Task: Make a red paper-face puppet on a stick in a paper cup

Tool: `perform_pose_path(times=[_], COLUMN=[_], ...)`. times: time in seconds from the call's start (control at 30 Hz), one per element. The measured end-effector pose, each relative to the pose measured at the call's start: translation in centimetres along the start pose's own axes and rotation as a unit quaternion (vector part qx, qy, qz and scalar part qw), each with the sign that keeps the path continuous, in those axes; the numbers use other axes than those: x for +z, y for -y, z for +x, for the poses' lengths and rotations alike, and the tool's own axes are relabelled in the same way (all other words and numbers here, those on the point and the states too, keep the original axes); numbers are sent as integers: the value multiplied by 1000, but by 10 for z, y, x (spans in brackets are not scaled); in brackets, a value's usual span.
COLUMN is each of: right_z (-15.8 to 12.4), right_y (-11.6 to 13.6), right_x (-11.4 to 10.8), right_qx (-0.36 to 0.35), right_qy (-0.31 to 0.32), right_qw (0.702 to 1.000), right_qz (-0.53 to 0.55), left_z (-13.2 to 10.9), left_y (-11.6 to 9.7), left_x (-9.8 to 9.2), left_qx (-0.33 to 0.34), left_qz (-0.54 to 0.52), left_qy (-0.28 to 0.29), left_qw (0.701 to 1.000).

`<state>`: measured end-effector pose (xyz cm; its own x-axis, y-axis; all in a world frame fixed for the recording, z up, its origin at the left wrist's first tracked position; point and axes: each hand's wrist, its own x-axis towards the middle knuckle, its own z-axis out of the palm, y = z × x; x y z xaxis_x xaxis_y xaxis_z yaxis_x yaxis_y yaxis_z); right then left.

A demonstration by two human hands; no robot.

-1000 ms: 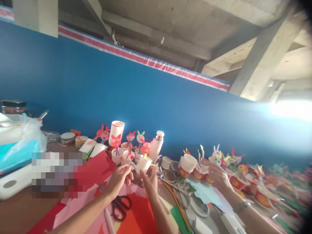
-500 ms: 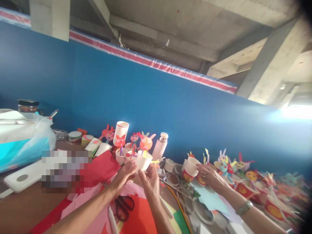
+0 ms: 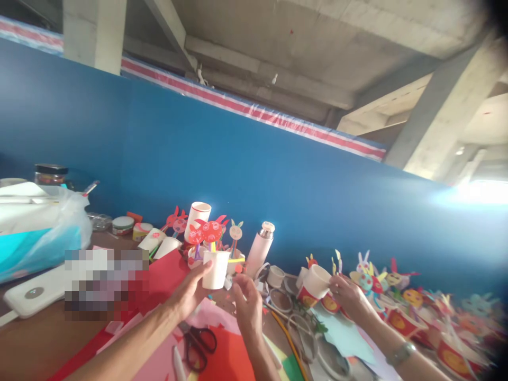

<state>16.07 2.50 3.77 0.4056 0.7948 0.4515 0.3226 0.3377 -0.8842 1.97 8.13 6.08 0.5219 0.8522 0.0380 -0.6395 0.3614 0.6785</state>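
Left hand holds a paper cup, seemingly just beside right hand.

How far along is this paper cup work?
Well along: many decorated cups with paper animals on sticks stand finished at right. The left hand holds a plain white cup, the right hand beside it. Still bare: that cup. Scissors and red paper lie near.

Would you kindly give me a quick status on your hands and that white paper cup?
Left hand on white paper cup; right hand open beside it. Black-handled scissors below.
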Motion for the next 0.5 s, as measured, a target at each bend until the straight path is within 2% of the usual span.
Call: perform_pose_path(times=[0.07, 0.17, 0.33, 0.5], right_z=[6, 11, 13, 14], right_y=[-5, 1, 20, 26], right_x=[-4, -11, -22, -26], right_qx=[3, -11, -30, -21], right_qy=[-16, -23, 15, 21], right_qw=[1000, 1000, 999, 999], right_qz=[7, 12, 10, 41], left_z=[-2, -3, -3, -4], left_y=[-1, 0, 4, 2], left_x=[2, 4, 2, 3], left_qx=[-32, -61, -71, -71], left_qz=[-13, -11, 3, 17], left_qy=[11, 27, 40, 29], left_qw=[999, 998, 997, 997])
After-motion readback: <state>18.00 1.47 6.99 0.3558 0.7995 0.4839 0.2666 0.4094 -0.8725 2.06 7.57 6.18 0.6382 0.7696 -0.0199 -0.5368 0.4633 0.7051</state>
